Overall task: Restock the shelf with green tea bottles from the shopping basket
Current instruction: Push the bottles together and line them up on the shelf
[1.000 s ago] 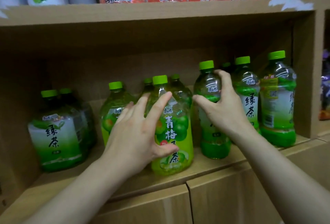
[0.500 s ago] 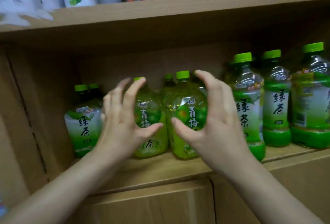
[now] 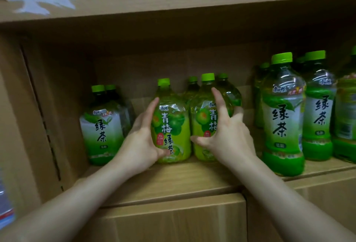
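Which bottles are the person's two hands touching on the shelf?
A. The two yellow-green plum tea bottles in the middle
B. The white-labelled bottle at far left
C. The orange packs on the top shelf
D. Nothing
A: the left hand wraps the left plum tea bottle and the right hand presses on the right plum tea bottle.

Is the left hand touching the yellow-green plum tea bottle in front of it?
Touching. The head view shows the left hand wrapped around the plum tea bottle, thumb on the label's lower front and fingers along its left side.
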